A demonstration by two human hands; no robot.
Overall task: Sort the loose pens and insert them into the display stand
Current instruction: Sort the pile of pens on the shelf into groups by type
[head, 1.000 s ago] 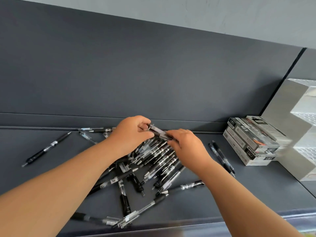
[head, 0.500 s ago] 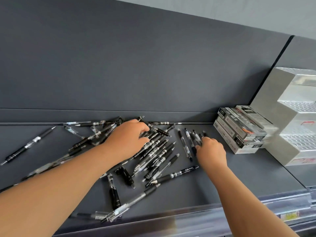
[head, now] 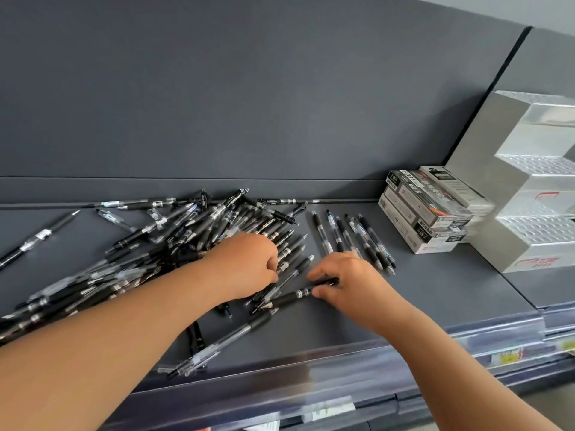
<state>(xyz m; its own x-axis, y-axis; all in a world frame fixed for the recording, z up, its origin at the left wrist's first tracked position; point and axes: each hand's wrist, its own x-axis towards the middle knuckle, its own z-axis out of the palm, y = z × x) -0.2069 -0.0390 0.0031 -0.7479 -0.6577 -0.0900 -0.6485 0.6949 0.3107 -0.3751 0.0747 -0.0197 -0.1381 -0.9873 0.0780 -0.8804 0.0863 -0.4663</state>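
On the grey shelf [head: 435, 293] our right hand [head: 351, 281] has left the sorted row [head: 351, 234] to pinch another pen [head: 295, 294] at the edge of the pile [head: 193, 225], where we cannot tell what our curled left hand [head: 245, 262] holds, so sorting goes on.

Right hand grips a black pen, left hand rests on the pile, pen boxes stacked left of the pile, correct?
No: the head view shows the pen boxes stacked right of the pile. The right hand does grip a black pen and the left hand rests on the pile.
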